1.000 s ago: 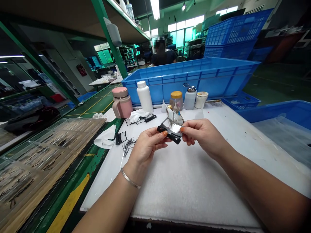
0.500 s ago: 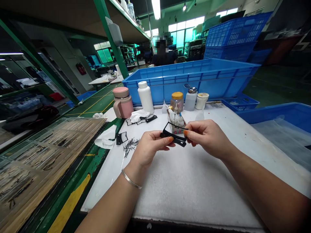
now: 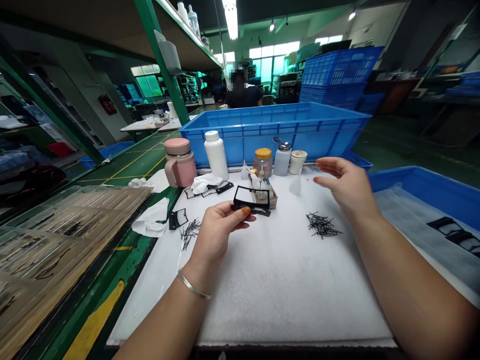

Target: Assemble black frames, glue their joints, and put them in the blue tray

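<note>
My left hand (image 3: 225, 222) pinches the lower edge of a black rectangular plastic frame (image 3: 251, 201) with an open window, held above the middle of the table. My right hand (image 3: 345, 182) is off the frame and raised at the right, fingers apart with nothing between them. Below and left of it lies a pile of thin black strips (image 3: 323, 225) on the white tabletop (image 3: 285, 290). A second pile of strips (image 3: 190, 231) lies left of my left hand, next to another black frame (image 3: 178, 218). More black frames (image 3: 225, 187) lie farther back, partly under a white cloth (image 3: 205, 183).
Along the back stand a pink mug (image 3: 180, 165), a white bottle (image 3: 216, 156), a yellow-lidded jar (image 3: 263, 162), a pump bottle (image 3: 282, 159) and a small tub (image 3: 298, 162). Behind them is a large blue crate (image 3: 240, 131). A blue bin (image 3: 399, 175) at right holds black pieces. A person (image 3: 243, 92) sits beyond.
My right hand has let go of the black frame and moved right. My left hand keeps the frame, now tilted to show its window. The right strip pile has come into view.
</note>
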The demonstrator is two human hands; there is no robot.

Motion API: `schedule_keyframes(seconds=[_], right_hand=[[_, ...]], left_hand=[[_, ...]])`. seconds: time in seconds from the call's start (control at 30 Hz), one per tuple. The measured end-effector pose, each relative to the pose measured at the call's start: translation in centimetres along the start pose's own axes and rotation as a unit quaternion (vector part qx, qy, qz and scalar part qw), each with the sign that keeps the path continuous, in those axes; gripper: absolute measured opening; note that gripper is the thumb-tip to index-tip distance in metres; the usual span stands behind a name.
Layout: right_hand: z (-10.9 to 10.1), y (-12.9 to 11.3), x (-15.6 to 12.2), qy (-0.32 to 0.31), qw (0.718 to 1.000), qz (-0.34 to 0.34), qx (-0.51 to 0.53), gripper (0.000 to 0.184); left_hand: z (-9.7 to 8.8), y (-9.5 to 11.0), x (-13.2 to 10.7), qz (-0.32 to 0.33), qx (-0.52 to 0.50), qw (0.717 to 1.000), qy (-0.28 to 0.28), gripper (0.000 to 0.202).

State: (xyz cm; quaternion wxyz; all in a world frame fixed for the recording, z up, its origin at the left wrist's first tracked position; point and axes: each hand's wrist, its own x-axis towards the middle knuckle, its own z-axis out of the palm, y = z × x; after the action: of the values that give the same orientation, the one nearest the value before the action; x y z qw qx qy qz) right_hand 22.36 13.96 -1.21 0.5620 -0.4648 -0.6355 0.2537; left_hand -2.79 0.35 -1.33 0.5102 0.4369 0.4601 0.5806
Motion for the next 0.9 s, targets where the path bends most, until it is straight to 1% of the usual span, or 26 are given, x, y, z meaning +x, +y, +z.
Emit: schedule_keyframes(seconds=[0.07,0.13,0.17,0.2,0.3,0.33,0.4,0.47,0.57,0.67,0.7,0.77,0.83,0.9], right_hand=[[0.4,1.7,0.4,-0.044,0.997,0.011,-0.058,0.056],[1.4,3.0,0.4,-0.075,0.991,0.043,-0.105,0.062],[2.0,3.5,0.2,-0.086,0.987,0.06,-0.124,0.059],[2.6,3.9,0.1,-0.092,0.984,0.074,-0.135,0.052],[3.6,4.7,-0.2,-0.092,0.983,0.096,-0.123,0.022],[3.7,4.7,-0.2,-0.087,0.985,0.1,-0.11,0.017],[3.6,4.2,-0.1,-0.066,0.99,0.104,-0.067,0.019],[3.3,2.9,-0.2,-0.038,0.995,0.097,-0.003,0.023],[2.5,-0.4,-1.1,-0.014,0.992,0.066,0.108,0.026],[1.6,-4.5,-2.9,0.014,0.977,-0.007,0.213,0.022],[1.4,-5.7,-3.6,0.027,0.973,-0.033,0.225,0.018],[1.2,-7.6,-4.9,0.036,0.97,-0.062,0.232,0.012],[1.1,-8.5,-6.0,0.021,0.971,-0.064,0.231,0.01],[1.2,-8.7,-6.8,-0.008,0.972,-0.062,0.228,0.011]], left_hand=[[0.0,0.1,-0.1,-0.004,-0.012,1.0,0.002,0.022],[0.1,0.1,-0.2,-0.005,-0.018,1.0,-0.005,0.022],[0.2,0.1,-0.3,-0.004,-0.018,1.0,-0.011,0.022],[0.3,0.1,-0.3,-0.005,-0.016,1.0,-0.018,0.022],[0.4,0.0,-0.4,-0.009,-0.016,0.999,-0.039,0.021],[0.4,-0.1,-0.4,-0.009,-0.018,0.999,-0.044,0.021],[0.4,-0.2,-0.3,-0.005,-0.024,0.999,-0.048,0.021],[0.3,-0.3,-0.3,0.002,-0.03,0.998,-0.05,0.02],[0.2,-0.4,-0.2,0.007,-0.038,0.998,-0.053,0.019],[0.2,-0.3,-0.2,0.004,-0.04,0.998,-0.052,0.018],[0.2,-0.3,-0.2,0.003,-0.04,0.998,-0.049,0.018],[0.3,-0.2,-0.1,0.0,-0.039,0.998,-0.042,0.018],[0.3,-0.2,-0.1,-0.004,-0.035,0.999,-0.04,0.019],[0.3,-0.3,0.0,-0.006,-0.03,0.999,-0.043,0.02]])
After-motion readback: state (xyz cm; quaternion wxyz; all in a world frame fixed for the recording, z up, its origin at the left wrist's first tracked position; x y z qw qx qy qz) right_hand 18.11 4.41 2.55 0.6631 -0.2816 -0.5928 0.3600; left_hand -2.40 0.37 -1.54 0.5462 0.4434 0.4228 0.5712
